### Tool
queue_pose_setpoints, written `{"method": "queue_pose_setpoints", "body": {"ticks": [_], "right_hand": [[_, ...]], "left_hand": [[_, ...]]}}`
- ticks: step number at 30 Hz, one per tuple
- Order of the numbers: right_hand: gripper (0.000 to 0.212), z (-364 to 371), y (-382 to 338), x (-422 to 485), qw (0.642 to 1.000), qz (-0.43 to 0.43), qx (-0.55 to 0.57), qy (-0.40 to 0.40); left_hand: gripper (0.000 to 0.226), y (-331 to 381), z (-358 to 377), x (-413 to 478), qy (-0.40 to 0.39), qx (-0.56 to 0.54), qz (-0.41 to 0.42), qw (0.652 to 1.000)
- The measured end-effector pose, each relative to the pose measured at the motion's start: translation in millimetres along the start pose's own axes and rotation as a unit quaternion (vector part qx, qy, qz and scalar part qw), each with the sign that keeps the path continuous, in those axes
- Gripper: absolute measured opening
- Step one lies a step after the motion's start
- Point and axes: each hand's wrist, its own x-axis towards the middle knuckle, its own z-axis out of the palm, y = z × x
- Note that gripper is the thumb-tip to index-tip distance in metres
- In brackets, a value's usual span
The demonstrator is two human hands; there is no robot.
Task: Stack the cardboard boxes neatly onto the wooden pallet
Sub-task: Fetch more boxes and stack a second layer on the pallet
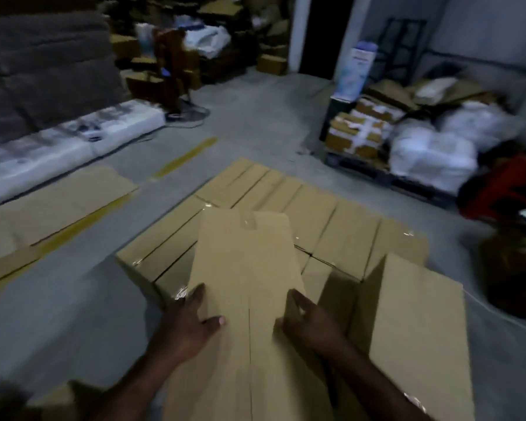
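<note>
above the box layer (325,217), left hand (192,325) and right hand (312,325) clasp the carried box (246,253); best lowered flat, edges flush.

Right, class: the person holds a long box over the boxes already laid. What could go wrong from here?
The left hand and right hand grip the held box by its side edges only, so it could slip or tilt. It is angled across the bottom layer; set down so, the stack goes crooked.

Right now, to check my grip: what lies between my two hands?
In the head view, only the top face of the held box and its centre seam lie between the left hand and the right hand.
</note>
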Motion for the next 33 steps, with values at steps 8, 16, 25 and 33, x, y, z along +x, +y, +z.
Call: {"method": "queue_pose_setpoints", "body": {"ticks": [8,16,25,33], "right_hand": [[0.058,-13,5,3,0.975,0.039,0.034,0.216],[0.044,-69,68,48,0.955,0.121,-0.007,0.272],[0.05,-124,161,125,0.951,0.192,0.041,0.237],[0.022,-134,217,177,0.96,0.202,0.002,0.192]], "left_hand": [[0.097,42,4,87,-0.093,0.011,0.126,0.988],[0.096,110,68,139,-0.167,0.024,0.187,0.968],[0.099,159,161,205,-0.197,0.038,0.17,0.965],[0.1,153,216,236,-0.2,0.011,0.144,0.969]]}}
